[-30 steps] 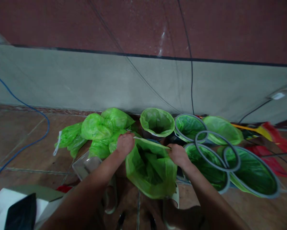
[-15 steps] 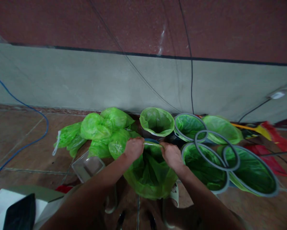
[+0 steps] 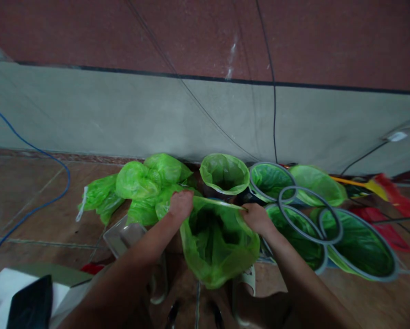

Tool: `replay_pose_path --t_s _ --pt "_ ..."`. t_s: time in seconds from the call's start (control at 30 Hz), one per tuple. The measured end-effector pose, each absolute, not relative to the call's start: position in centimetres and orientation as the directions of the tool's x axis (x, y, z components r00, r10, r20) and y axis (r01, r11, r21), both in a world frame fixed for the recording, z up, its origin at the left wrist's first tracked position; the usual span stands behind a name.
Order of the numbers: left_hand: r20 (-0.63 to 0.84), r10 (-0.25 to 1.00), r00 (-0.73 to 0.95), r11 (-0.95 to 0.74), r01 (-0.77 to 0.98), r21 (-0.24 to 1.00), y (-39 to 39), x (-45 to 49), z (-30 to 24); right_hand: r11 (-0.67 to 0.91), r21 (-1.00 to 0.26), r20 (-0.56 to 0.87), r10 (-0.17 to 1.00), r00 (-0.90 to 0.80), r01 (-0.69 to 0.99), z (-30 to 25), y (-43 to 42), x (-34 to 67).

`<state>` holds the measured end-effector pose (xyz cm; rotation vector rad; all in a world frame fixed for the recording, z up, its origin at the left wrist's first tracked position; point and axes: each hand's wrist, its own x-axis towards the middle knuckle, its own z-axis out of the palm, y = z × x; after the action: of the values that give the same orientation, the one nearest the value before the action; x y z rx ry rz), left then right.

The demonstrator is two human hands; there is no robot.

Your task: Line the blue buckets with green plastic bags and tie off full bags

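the green bag (image 3: 220, 269) is in front of the ringless lined bin (image 3: 207, 171), its wide mouth facing up toward the wearer. its taut far edge, the mouth's long line, runs sideways, dipping slightly rightward. the left hand (image 3: 182, 204), front-left of that bin, is closed around one end of this edge; the right hand (image 3: 258, 218), front-right of it, grips the other. bunched green bags (image 3: 139, 183) lie left of the bin.
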<state>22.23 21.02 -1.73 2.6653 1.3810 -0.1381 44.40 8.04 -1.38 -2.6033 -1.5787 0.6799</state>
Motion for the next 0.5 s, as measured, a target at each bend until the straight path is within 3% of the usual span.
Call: replay_pose_path --t_s 0.13,0.27,0.37,0.5 --pt "-0.11 0.836 0.538 -0.531 0.843 0.091 21.8 21.9 -1.7 -0.464 -0.18 -0.398 0.841 0.367 0.867 -1.8 7.8 44.9" --pt "-0.094 0.819 0.566 -0.556 0.824 0.112 21.2 22.4 -1.3 -0.493 -0.233 -0.41 0.831 0.375 0.839 -2.2 7.6 44.6" --pt "-0.082 0.771 0.631 -0.619 0.774 0.135 20.1 23.2 -0.8 -0.473 -0.303 -0.295 0.872 0.39 0.828 -2.3 7.7 43.5" --pt "-0.055 0.712 0.7 -0.685 0.71 0.163 18.5 24.3 -0.5 -0.316 -0.416 -0.128 0.949 0.289 0.853 -2.3 8.2 41.1"
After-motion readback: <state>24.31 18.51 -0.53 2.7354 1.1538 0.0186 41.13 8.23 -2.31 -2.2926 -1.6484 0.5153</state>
